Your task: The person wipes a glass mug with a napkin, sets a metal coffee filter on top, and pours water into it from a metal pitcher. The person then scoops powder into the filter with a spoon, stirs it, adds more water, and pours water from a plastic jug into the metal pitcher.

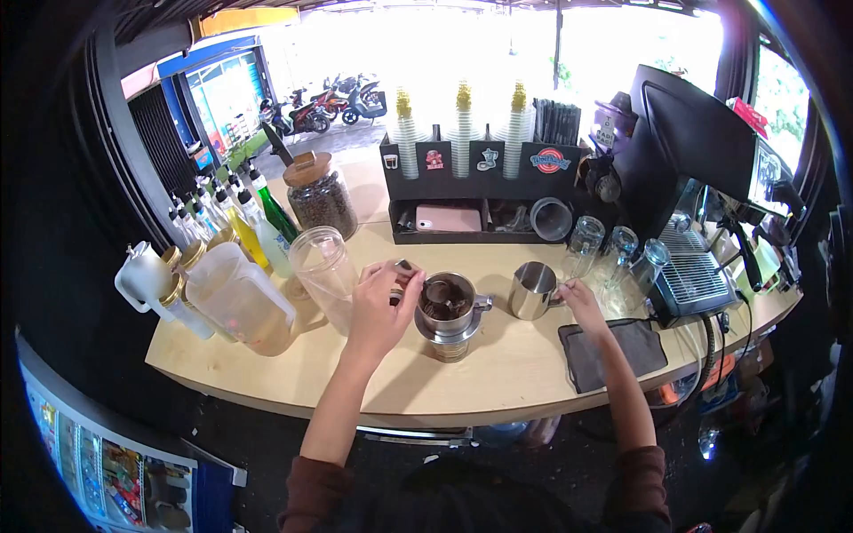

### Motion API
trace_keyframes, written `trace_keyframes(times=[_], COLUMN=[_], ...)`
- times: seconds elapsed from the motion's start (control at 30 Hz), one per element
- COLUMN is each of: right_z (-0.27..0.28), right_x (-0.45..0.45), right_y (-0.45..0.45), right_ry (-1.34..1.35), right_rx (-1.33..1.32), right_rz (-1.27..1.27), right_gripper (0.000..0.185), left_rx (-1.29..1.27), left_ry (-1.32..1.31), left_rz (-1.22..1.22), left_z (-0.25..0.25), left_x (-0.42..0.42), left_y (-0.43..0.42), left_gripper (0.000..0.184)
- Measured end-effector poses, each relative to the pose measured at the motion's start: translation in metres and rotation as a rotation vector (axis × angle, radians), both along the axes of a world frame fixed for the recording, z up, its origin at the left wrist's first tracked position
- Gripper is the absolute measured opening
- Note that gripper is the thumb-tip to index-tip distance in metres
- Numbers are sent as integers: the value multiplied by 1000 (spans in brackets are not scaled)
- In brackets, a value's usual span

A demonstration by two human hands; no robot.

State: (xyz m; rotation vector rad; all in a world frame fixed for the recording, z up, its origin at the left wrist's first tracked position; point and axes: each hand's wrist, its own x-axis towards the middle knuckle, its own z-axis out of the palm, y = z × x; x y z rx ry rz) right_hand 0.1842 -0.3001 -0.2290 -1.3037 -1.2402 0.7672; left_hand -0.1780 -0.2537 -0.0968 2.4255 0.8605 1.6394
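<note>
My left hand (384, 302) is closed round the handle of a small spoon, whose bowl dips into a metal drip filter (447, 330). Dark coffee grounds (449, 306) lie inside the filter, which rests on a glass (451, 352). To the right, my right hand (579, 300) grips the handle of a steel pitcher (531, 291) standing upright on the counter. A clear jar (322, 271) is just left of my left hand. A dark folded cloth (613, 354) lies below my right hand.
Bottles and a plastic jug (240, 298) line the left side. A wooden-lidded jar of beans (322, 200) stands behind. At the back is a black cup organizer (480, 213). Glasses (586, 240) and an espresso machine (693, 275) are on the right of the wooden counter (391, 391).
</note>
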Motion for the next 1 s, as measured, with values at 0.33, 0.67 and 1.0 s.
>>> trace_keyframes(times=[0.33, 0.67, 1.0], right_z=[28, 123, 188], right_x=[-27, -69, -107], right_y=[-12, -18, 2], right_ry=[30, -110, -354], right_rx=[155, 302, 368], right_rz=[94, 225, 262], right_gripper=[8, 10, 19], left_rx=[-250, -282, -269], left_ry=[-186, -271, -320], left_rz=[-43, -45, -62], left_z=[-12, -13, -14], left_x=[-6, -11, -12], left_y=[-4, -6, -5], left_gripper=[8, 10, 11])
